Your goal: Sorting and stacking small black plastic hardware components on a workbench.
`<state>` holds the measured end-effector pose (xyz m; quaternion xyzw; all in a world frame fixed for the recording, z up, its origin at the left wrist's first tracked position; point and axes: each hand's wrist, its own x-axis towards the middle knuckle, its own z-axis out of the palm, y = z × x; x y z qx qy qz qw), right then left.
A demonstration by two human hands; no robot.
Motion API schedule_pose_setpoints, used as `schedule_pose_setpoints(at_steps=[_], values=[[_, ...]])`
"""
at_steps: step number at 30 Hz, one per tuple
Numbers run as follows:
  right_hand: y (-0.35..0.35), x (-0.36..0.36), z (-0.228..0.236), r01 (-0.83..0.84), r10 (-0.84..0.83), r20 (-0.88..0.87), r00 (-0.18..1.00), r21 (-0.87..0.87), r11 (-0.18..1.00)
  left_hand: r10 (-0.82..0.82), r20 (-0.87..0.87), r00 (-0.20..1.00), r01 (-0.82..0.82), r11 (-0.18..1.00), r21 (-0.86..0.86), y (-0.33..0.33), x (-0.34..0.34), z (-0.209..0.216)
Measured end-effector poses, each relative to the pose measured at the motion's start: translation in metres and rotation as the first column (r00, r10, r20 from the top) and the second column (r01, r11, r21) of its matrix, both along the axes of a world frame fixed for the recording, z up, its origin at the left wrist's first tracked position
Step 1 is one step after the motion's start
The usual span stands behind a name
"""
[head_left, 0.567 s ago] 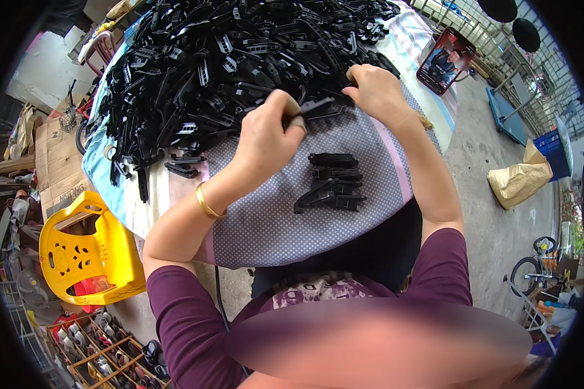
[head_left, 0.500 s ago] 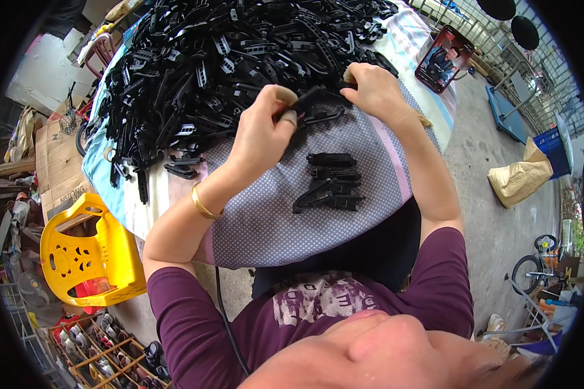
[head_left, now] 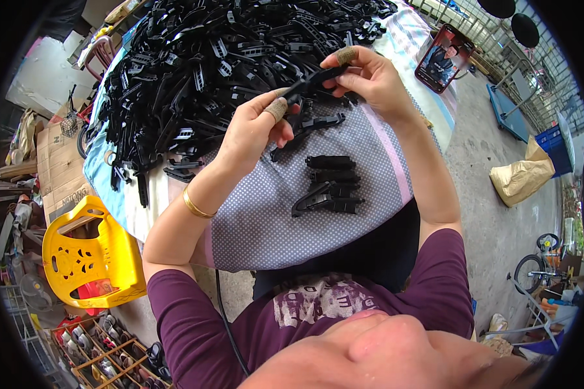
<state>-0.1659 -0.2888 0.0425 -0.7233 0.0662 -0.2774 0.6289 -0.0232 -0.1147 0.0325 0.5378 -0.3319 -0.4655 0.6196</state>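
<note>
Between them, my left hand (head_left: 256,126) and my right hand (head_left: 370,81) hold a long black plastic part (head_left: 316,80) above the table. My left fingers pinch its near-left end, my right thumb and fingers its far-right end. Tan tape wraps some of my fingertips. A big heap of similar black plastic parts (head_left: 194,84) covers the far side of the table. Below my hands, another loose black part (head_left: 321,122) lies on the cloth. Closer to me sits a short stacked row of black parts (head_left: 333,178), one slanting piece at its left.
The table wears a grey dotted cloth (head_left: 259,227) with pink stripes. A phone (head_left: 442,58) showing a person stands at the right table edge. A yellow plastic chair (head_left: 91,256) is at the left, above a shoe rack (head_left: 110,356). A brown paper bag (head_left: 522,175) stands on the floor right.
My right hand has turned and closed on the far end of the black part. Both hands now hold it, raised slightly; the loose part below shows more fully.
</note>
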Motion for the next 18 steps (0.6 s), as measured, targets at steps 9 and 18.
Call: schedule_pose_setpoints(at_steps=[9, 18], values=[[0.032, 0.006, -0.006, -0.026, 0.077, 0.087, 0.993, -0.479, 0.878, -0.048, -0.103, 0.993, 0.063, 0.988, 0.140, 0.000, 0.004, 0.009], [0.036, 0.007, -0.012, 0.222, -0.068, 0.226, 0.972, -0.773, 0.595, -0.056, 0.250, 0.967, 0.028, 0.993, 0.113, 0.004, -0.004, 0.014]])
